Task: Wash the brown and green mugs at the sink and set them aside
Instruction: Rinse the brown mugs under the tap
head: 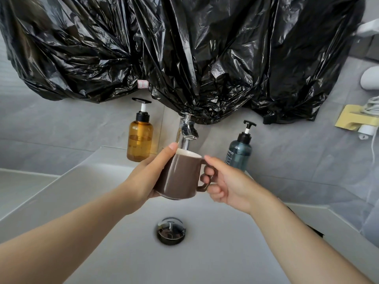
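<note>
Brown glazed mug [180, 177] sits between both hands, held up above the white sink [225, 253]. The left hand [147, 177] curls round its body, palm against the side and thumb tip up at the pale rim. The right hand [225, 185] grips the handle, fingers hooked through the loop and thumb lying along its top. The mug's mouth is just under the chrome tap [185, 132], with the shiny drain plug [171, 230] below it in the basin. An amber pump bottle [140, 140] stands left of the tap. A blue-green pump bottle [239, 154] stands to the right, and its label shows only the letters "POO". Black plastic sheeting [184, 48] hangs behind, bearing a small red-edged sticker [143, 84] too small to read.
</note>
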### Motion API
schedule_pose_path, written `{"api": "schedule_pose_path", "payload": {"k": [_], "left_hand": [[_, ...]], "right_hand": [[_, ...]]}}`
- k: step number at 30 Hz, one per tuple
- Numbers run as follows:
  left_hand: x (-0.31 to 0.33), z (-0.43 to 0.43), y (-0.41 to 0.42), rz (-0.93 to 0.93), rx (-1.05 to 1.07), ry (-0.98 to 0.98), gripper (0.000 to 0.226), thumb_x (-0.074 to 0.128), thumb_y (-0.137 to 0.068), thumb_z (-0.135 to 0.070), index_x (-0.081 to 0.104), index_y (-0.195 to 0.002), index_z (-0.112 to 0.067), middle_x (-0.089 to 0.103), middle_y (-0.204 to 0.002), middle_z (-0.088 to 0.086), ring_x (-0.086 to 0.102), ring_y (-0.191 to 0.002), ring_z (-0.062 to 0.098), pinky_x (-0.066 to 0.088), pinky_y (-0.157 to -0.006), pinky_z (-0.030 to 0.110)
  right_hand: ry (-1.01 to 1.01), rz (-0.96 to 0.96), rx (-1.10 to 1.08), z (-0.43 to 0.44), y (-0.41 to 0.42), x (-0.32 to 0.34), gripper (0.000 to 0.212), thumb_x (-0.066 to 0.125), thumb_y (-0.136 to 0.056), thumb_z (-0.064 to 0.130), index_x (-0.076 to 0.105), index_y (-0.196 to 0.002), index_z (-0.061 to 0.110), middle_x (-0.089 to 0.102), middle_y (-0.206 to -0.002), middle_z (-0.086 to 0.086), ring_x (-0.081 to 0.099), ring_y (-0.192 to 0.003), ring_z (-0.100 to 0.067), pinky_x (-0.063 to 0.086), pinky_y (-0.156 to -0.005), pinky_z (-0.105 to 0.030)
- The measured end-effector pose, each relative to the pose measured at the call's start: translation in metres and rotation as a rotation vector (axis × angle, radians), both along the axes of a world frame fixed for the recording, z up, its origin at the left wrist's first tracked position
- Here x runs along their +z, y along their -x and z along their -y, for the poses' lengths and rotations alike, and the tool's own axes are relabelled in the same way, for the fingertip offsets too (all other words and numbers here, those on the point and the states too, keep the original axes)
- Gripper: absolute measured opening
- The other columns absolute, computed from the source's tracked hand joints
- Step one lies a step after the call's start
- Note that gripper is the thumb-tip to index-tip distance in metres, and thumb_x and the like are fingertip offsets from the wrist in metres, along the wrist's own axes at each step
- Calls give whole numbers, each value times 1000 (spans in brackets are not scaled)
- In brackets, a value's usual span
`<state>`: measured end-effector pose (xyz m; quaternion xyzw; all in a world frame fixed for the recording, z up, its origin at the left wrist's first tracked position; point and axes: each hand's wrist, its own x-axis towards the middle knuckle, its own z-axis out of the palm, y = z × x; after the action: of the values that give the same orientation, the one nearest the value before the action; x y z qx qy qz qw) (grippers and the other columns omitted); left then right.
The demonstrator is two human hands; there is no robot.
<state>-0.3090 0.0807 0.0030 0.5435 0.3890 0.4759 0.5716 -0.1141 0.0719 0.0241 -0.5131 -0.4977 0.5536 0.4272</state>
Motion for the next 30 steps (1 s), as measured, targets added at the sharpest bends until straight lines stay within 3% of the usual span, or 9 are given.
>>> {"api": "schedule_pose_path", "payload": {"k": [2, 5, 8, 10, 14, 17, 21, 26, 30], "left_hand": [[0, -4, 1, -8, 59, -24, 68, 67, -67, -76, 68, -114, -28, 73, -114, 1, 70, -105, 21, 59, -88, 43], [2, -7, 1, -55, 126, -12, 73, 60, -74, -73, 58, -127, -23, 64, -120, 2, 64, -110, 24, 57, -90, 43], [2, -9, 0, -130, 155, 12, 57, 53, -89, -61, 59, -123, -17, 66, -115, 3, 64, -106, 24, 56, -92, 43], [1, -10, -2, -167, 138, -3, 49, 52, -92, -57, 62, -117, -16, 67, -113, 3, 64, -105, 24, 56, -94, 44], [3, -10, -2, -144, 98, 0, 47, 51, -93, -56, 65, -110, -14, 69, -110, 5, 66, -105, 25, 55, -95, 46], [5, -10, -1, -72, 67, 47, 47, 53, -93, -53, 67, -107, -10, 71, -111, 10, 67, -105, 29, 56, -93, 48], [6, -9, 0, -112, 70, 1, 46, 54, -93, -53, 68, -107, -12, 71, -110, 7, 68, -103, 26, 56, -94, 47], [8, -6, 1, -109, 70, -4, 44, 55, -93, -52, 68, -107, -12, 71, -109, 7, 68, -103, 26, 56, -92, 44], [8, -4, 0, -112, 49, -16, 41, 55, -94, -49, 67, -107, -12, 70, -110, 8, 66, -105, 28, 56, -92, 43]], "right_hand": [[-94, 27, -67, 1, -2, 3, 38, 56, -93, 43, 44, -64, 21, 48, -63, 4, 31, -44, -9, 22, -40, -17], [-332, 214, -220, 9, -5, 6, 38, 57, -94, 38, 46, -63, 18, 46, -66, 3, 32, -48, -10, 22, -46, -19], [-560, 472, -339, 17, -17, 3, 41, 59, -94, 35, 46, -64, 11, 40, -61, 5, 33, -55, -12, 28, -55, -27], [-692, 628, -411, 21, -25, 3, 42, 61, -92, 34, 39, -61, 16, 37, -57, 10, 33, -57, -11, 28, -57, -31], [-956, 866, -519, 33, -37, 11, 36, 63, -92, 25, 41, -64, 22, 42, -70, 6, 42, -62, -7, 31, -56, -16], [-1065, 1016, -548, 42, -46, 21, 26, 62, -93, 28, 48, -73, 19, 42, -74, 7, 44, -65, -7, 30, -55, -20], [-1220, 1261, -564, 51, -55, 42, 28, 54, -91, 36, 53, -81, 10, 47, -85, 2, 38, -63, -11, 21, -55, -25], [-1372, 1488, -531, 59, -66, 73, 27, 53, -94, 32, 53, -82, 8, 50, -91, -7, 49, -76, -28, 43, -59, -37], [-1432, 1594, -508, 66, -68, 91, 20, 60, -91, 24, 54, -83, 7, 50, -92, -7, 48, -75, -28, 44, -64, -39]]}}
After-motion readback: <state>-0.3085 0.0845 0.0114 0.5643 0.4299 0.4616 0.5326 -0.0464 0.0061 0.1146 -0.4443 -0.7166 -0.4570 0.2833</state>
